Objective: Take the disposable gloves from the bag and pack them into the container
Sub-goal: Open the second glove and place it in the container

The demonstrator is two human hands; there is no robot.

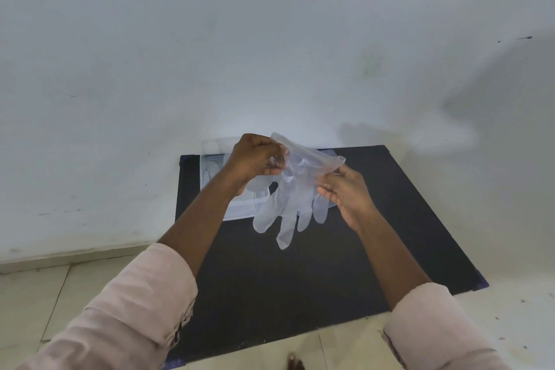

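Note:
A clear disposable glove (pixel 292 204) hangs above the black table (pixel 315 273), cuff up and fingers pointing down. My left hand (pixel 255 159) pinches the left side of its cuff. My right hand (pixel 345 189) pinches the right side, so the cuff is stretched between both hands. Behind my left forearm a clear plastic container (pixel 240 210) sits at the table's back left, with more clear gloves (pixel 210 171) lying inside it. I cannot make out the bag in this view.
A white wall (pixel 210 54) rises right behind the table. Pale floor tiles (pixel 45 294) lie to the left and in front. A toe (pixel 295 363) shows at the bottom edge.

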